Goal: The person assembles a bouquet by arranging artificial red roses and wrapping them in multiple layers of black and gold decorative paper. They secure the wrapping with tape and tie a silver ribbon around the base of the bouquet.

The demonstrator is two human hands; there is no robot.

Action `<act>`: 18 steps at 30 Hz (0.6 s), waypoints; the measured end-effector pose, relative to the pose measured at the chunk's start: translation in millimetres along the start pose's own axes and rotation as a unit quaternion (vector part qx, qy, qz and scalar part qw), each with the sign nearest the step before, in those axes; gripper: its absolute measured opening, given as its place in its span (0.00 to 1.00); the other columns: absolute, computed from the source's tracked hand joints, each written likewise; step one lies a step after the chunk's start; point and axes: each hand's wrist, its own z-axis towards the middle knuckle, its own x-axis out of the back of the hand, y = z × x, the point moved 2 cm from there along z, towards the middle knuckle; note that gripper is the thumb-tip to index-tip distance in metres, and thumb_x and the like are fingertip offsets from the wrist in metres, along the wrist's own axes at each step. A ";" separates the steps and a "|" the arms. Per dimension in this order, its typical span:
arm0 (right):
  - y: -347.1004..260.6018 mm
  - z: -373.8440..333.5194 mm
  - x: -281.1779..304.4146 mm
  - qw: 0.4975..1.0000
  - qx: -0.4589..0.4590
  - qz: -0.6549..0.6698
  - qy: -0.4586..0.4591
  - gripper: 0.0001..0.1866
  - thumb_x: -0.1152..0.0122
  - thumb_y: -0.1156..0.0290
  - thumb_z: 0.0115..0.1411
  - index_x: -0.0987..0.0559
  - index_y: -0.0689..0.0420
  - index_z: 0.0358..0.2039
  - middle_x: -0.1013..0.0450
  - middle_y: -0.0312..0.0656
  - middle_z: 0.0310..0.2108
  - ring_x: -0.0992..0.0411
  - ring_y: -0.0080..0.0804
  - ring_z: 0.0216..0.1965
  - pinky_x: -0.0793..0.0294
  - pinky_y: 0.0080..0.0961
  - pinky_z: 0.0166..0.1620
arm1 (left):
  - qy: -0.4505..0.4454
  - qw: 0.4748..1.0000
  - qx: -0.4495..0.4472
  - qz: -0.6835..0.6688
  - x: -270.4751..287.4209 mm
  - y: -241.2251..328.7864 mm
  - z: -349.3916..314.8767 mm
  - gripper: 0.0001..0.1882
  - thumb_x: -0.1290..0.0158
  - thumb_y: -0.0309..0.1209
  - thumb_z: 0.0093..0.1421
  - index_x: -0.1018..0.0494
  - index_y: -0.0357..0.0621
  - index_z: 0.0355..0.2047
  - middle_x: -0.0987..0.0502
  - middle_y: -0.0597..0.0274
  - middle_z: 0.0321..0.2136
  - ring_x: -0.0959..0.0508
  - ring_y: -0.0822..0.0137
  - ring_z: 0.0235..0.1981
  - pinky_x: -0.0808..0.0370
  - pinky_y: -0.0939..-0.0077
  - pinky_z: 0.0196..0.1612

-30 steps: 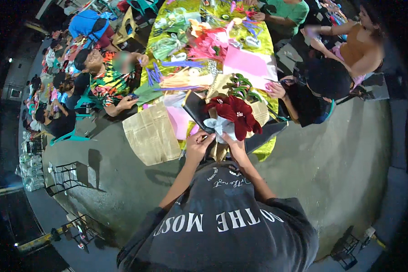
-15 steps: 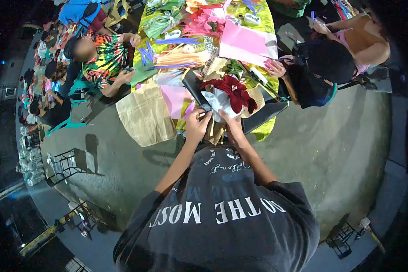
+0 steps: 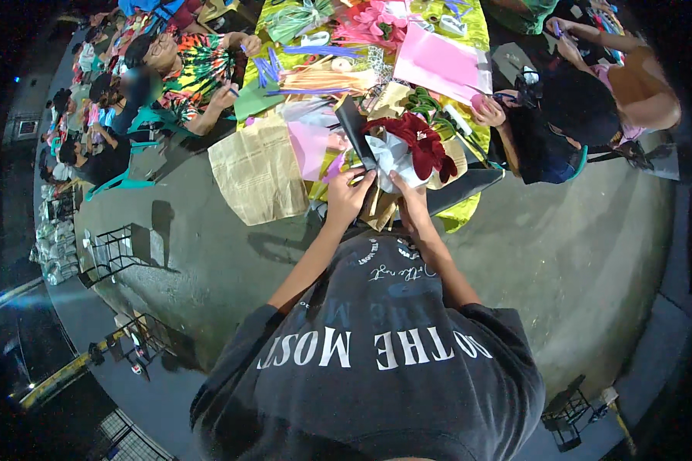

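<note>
A dark red fuzzy flower (image 3: 423, 146) with broad petals lies at the near edge of the table, its base wrapped in white tissue paper (image 3: 393, 160). My left hand (image 3: 348, 194) is closed, its thumb and fingers pinching the wrapping at the left of the tissue, beside a black sheet (image 3: 354, 132). On the other side, my right hand (image 3: 412, 201) grips the lower right of the white tissue paper, fingers bent round it. Brown printed paper (image 3: 381, 211) hangs between my hands. The flower's stem is hidden by the wrapping.
A yellow-green cloth (image 3: 457, 219) covers the table. On it lie orange pipe cleaners (image 3: 327, 81), pink sheets (image 3: 438, 63) and green looped stems (image 3: 430, 106). A large brown paper sheet (image 3: 257, 170) overhangs the left edge. Other people work at both sides.
The whole view has shifted, so the table and my hands appear farther right and a little higher. My hands keep their hold on the wrapped flower, with hardly any movement against it.
</note>
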 end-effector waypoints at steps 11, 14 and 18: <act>-28.3 -15.0 -0.1 0.991 -0.105 -0.088 0.006 0.26 0.32 0.68 0.57 0.31 0.62 0.53 0.26 0.40 0.46 0.28 0.30 0.45 0.29 0.29 0.48 | 0.002 0.998 0.001 0.065 -2.3 13.6 -1.1 0.12 0.39 0.29 0.57 0.22 0.28 0.33 0.19 0.54 0.30 0.20 0.69 0.31 0.25 0.76 0.38; -30.5 -19.2 -3.3 0.989 -0.111 -0.097 0.014 0.26 0.34 0.68 0.58 0.31 0.63 0.54 0.27 0.40 0.46 0.28 0.31 0.46 0.30 0.29 0.49 | 0.020 0.999 0.004 0.040 -1.0 4.2 -0.5 0.11 0.36 0.29 0.55 0.22 0.31 0.32 0.18 0.56 0.30 0.20 0.71 0.32 0.25 0.78 0.38; -29.3 -19.1 -3.4 0.995 -0.079 -0.068 -0.001 0.26 0.35 0.69 0.59 0.31 0.63 0.54 0.27 0.41 0.46 0.29 0.31 0.47 0.31 0.29 0.50 | 0.011 1.000 0.029 -0.002 -0.2 -3.3 4.2 0.12 0.34 0.28 0.53 0.23 0.32 0.31 0.19 0.59 0.30 0.20 0.72 0.32 0.25 0.79 0.38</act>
